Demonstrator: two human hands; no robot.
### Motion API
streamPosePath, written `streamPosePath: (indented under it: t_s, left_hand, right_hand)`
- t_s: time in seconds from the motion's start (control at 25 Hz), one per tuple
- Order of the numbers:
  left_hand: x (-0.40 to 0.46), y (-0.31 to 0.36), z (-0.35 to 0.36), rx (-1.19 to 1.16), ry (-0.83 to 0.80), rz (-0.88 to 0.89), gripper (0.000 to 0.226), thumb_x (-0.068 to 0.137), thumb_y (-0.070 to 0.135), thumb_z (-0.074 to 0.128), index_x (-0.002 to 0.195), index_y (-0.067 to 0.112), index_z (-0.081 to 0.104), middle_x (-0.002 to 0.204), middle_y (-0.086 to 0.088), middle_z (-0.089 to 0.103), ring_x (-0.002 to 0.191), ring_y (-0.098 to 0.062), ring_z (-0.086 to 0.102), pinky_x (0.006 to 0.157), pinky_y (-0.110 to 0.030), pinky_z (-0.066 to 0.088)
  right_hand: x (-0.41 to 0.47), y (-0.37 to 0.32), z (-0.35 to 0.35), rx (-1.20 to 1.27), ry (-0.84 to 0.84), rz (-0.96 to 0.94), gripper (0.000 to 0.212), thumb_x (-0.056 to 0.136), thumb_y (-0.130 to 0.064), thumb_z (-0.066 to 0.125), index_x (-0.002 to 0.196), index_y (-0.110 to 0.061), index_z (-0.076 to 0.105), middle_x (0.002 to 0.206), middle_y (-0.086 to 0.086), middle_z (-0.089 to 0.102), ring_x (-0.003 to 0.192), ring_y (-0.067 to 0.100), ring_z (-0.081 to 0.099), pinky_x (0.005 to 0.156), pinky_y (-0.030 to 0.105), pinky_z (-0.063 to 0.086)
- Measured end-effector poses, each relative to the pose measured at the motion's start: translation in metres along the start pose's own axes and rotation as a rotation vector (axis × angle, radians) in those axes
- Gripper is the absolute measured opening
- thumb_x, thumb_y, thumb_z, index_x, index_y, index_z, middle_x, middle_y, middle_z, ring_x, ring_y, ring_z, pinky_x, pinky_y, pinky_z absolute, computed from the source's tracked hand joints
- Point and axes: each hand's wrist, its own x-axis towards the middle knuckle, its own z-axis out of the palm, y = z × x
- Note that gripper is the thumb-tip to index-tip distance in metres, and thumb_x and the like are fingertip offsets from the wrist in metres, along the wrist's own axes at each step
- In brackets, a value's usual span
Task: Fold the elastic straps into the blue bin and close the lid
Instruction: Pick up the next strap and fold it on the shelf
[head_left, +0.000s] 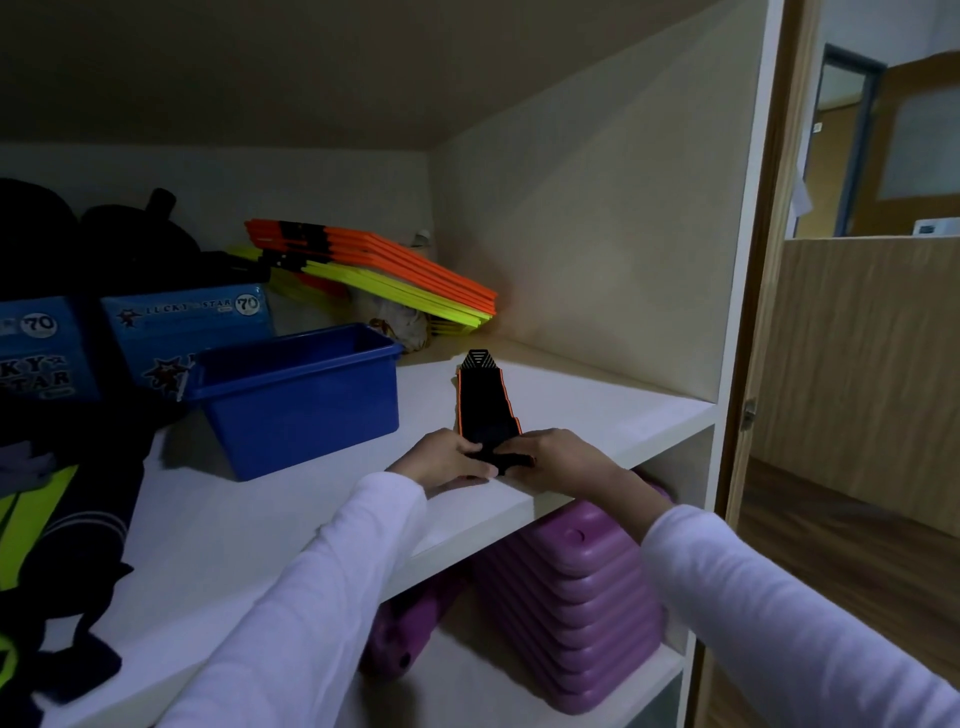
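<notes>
From the head view, a black strap (485, 410) with orange edges is lying flat on the white shelf (291, 519), just to the right of the blue bin (301, 405). The left hand (447, 460) and the right hand (558, 460) are both pinching the near end of the strap at the shelf's front edge, so each grip is grasping the strap. The bin is sitting open with no lid on it. Purple steps (576, 597) are stacked on the shelf below.

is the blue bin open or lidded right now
Open: the blue bin on the shelf shows its bare rim and inner walls, with no lid on it.
</notes>
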Motion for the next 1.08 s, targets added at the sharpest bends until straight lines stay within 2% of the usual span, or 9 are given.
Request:
streamPosePath:
  t_s: [0.08, 0.2, 0.32, 0.4, 0.52, 0.6, 0.72, 0.84, 1.08]
  left_hand:
    - [-0.001, 0.002, -0.002, 0.049, -0.032, -0.005, 0.058, 0.080, 0.002, 0.071, 0.134, 0.001, 0.051, 0.128, -0.012, 0.059, 0.101, -0.015, 0.060, 0.066, -0.002, 0.052]
    - [-0.004, 0.007, -0.002, 0.331, 0.022, 0.106, 0.050, 0.083, 0.009, 0.067, 0.132, 0.007, 0.056, 0.116, -0.008, 0.060, 0.089, -0.010, 0.054, 0.054, -0.002, 0.042]
    - [-0.005, 0.008, 0.002, 0.395, 0.149, 0.235, 0.031, 0.087, 0.011, 0.062, 0.116, 0.001, 0.065, 0.097, -0.003, 0.049, 0.090, -0.016, 0.049, 0.078, -0.022, 0.046]
    - [-0.004, 0.007, 0.003, 0.212, 0.187, 0.237, 0.027, 0.088, 0.008, 0.061, 0.112, -0.004, 0.062, 0.097, -0.005, 0.048, 0.093, -0.020, 0.054, 0.087, -0.029, 0.054]
    - [-0.002, 0.005, 0.003, -0.094, 0.138, 0.142, 0.020, 0.090, 0.006, 0.058, 0.107, -0.004, 0.062, 0.095, -0.011, 0.059, 0.088, -0.018, 0.061, 0.071, -0.014, 0.055]
    - [0.003, -0.001, 0.001, -0.166, 0.135, 0.086, 0.017, 0.091, 0.008, 0.058, 0.102, -0.004, 0.064, 0.093, -0.016, 0.060, 0.087, -0.023, 0.059, 0.075, -0.018, 0.052]
    - [0.007, -0.004, 0.000, -0.118, 0.197, 0.051, 0.022, 0.090, 0.019, 0.061, 0.075, 0.003, 0.060, 0.069, -0.012, 0.051, 0.069, -0.023, 0.049, 0.070, -0.028, 0.040]
    - [0.010, -0.002, 0.003, -0.098, 0.265, 0.033, 0.036, 0.091, 0.025, 0.058, 0.059, 0.010, 0.049, 0.056, -0.005, 0.042, 0.053, -0.016, 0.040, 0.056, -0.024, 0.033]
    - [0.023, 0.001, 0.009, -0.071, 0.356, 0.008, 0.042, 0.091, 0.026, 0.059, 0.054, 0.012, 0.043, 0.056, -0.004, 0.045, 0.050, -0.014, 0.042, 0.046, -0.020, 0.033]
  right_hand:
    - [0.000, -0.006, -0.004, -0.086, 0.001, -0.053, 0.038, 0.090, -0.023, 0.055, 0.126, -0.010, 0.060, 0.115, 0.012, 0.069, 0.101, 0.028, 0.067, 0.083, 0.031, 0.050]
    - [0.002, -0.006, 0.000, -0.084, -0.039, -0.041, 0.033, 0.082, -0.017, 0.050, 0.102, -0.001, 0.071, 0.074, 0.016, 0.072, 0.062, 0.032, 0.070, 0.050, 0.031, 0.052]
    - [0.006, -0.004, -0.002, -0.022, 0.099, -0.034, 0.036, 0.093, -0.016, 0.047, 0.124, -0.004, 0.060, 0.109, 0.018, 0.068, 0.095, 0.034, 0.065, 0.078, 0.037, 0.049]
    - [0.006, 0.000, -0.004, 0.123, 0.095, 0.061, 0.034, 0.095, -0.018, 0.047, 0.126, -0.008, 0.057, 0.114, 0.015, 0.066, 0.098, 0.031, 0.062, 0.078, 0.032, 0.044]
    - [0.001, 0.004, -0.005, 0.413, 0.132, 0.164, 0.029, 0.094, -0.024, 0.053, 0.119, -0.010, 0.057, 0.098, 0.004, 0.064, 0.080, 0.016, 0.055, 0.065, 0.017, 0.039]
    - [0.000, 0.007, -0.003, 0.596, 0.130, 0.230, 0.027, 0.091, -0.020, 0.059, 0.116, -0.010, 0.059, 0.094, -0.002, 0.061, 0.084, 0.012, 0.056, 0.066, 0.012, 0.040]
    - [0.005, 0.009, -0.003, 0.778, 0.130, 0.325, 0.007, 0.091, -0.014, 0.058, 0.095, -0.012, 0.063, 0.083, 0.002, 0.060, 0.082, 0.017, 0.055, 0.066, 0.018, 0.040]
    - [0.010, 0.007, -0.007, 0.865, 0.116, 0.399, 0.016, 0.093, -0.014, 0.055, 0.078, -0.014, 0.060, 0.074, 0.003, 0.055, 0.069, 0.015, 0.052, 0.055, 0.017, 0.041]
    - [0.021, 0.011, -0.006, 0.814, 0.089, 0.545, 0.034, 0.091, -0.019, 0.057, 0.059, -0.011, 0.051, 0.065, 0.007, 0.052, 0.062, 0.019, 0.049, 0.053, 0.023, 0.036]
